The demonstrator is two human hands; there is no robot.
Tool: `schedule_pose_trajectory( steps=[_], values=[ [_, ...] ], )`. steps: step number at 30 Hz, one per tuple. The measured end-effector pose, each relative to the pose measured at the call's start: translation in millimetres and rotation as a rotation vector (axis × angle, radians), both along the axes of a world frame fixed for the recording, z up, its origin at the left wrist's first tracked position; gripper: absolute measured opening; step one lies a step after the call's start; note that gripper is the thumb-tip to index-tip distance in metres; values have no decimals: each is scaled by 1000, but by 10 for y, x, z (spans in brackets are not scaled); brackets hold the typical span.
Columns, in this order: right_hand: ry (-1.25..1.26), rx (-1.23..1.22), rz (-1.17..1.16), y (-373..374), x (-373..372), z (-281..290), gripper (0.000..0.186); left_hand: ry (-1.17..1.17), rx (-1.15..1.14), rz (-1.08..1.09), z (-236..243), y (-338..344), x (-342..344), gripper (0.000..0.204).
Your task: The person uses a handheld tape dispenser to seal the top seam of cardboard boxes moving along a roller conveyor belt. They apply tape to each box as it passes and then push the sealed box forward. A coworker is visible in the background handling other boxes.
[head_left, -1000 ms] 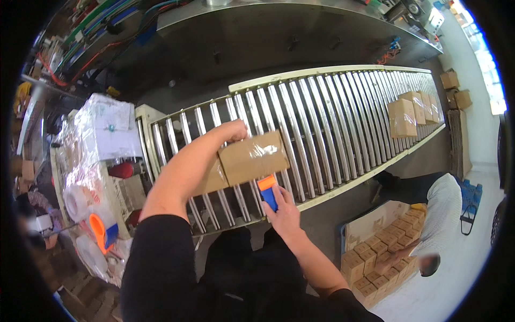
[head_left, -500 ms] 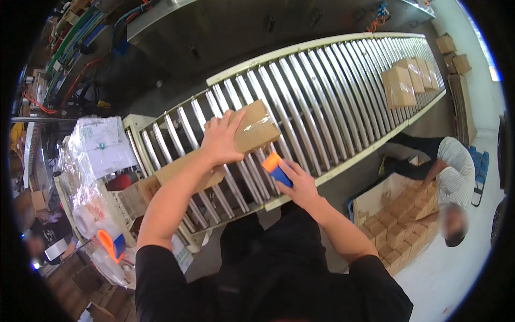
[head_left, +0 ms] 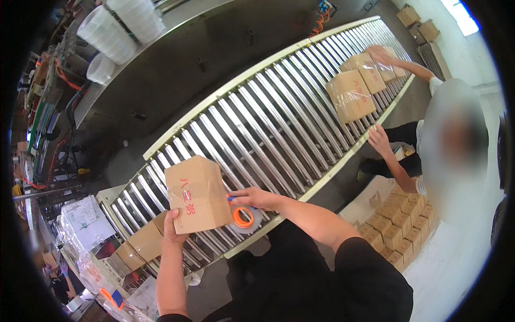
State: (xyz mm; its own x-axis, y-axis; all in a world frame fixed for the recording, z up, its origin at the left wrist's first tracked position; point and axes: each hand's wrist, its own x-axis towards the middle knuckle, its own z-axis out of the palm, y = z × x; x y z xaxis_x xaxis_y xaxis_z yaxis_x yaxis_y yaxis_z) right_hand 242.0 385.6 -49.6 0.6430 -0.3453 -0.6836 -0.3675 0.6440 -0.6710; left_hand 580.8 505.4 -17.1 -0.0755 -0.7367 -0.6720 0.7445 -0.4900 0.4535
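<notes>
My left hand (head_left: 173,225) grips the lower left edge of a brown cardboard box (head_left: 197,196) with red printing, tilted up over the rollers. Closed around a blue and orange tape dispenser (head_left: 242,217), my right hand (head_left: 253,198) is at the box's right side. The dispenser carries a roll of clear tape and seems to touch the box, though the exact contact is hidden. Behind my left hand, another cardboard box (head_left: 146,242) lies at the near left end of the roller conveyor (head_left: 268,115).
Several taped boxes (head_left: 351,96) sit farther along the conveyor, where a co-worker's hand (head_left: 380,55) rests on one. Small boxes (head_left: 399,222) fill a bin at right. At left are a plastic-wrapped stack (head_left: 88,222) and a second tape dispenser (head_left: 111,298). Clear tape rolls (head_left: 107,35) stand at upper left.
The held box has been lifted and turned, and my left hand has shifted to its lower left edge. My right hand moved left with the dispenser. The co-worker moved from the bin to the conveyor.
</notes>
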Motion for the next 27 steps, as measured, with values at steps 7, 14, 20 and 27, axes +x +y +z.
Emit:
schedule_pose_trajectory(
  steps=[7, 14, 20, 27],
  values=[
    [185, -197, -167, 789, -1231, 40, 64, 129, -132, -54, -145, -1526, -2106, 76],
    [406, -453, -513, 1024, -1728, 336, 68, -1344, -362, -460, -472, -2497, -2932, 71],
    [296, -1164, -314, 1133, -775, 1256, 70, -410, 24, -1006, 211, -735, -1783, 53],
    [22, -1303, -129, 2037, 920, 1568, 82, -556, -179, -506, 887, 839, 40, 29]
  ],
)
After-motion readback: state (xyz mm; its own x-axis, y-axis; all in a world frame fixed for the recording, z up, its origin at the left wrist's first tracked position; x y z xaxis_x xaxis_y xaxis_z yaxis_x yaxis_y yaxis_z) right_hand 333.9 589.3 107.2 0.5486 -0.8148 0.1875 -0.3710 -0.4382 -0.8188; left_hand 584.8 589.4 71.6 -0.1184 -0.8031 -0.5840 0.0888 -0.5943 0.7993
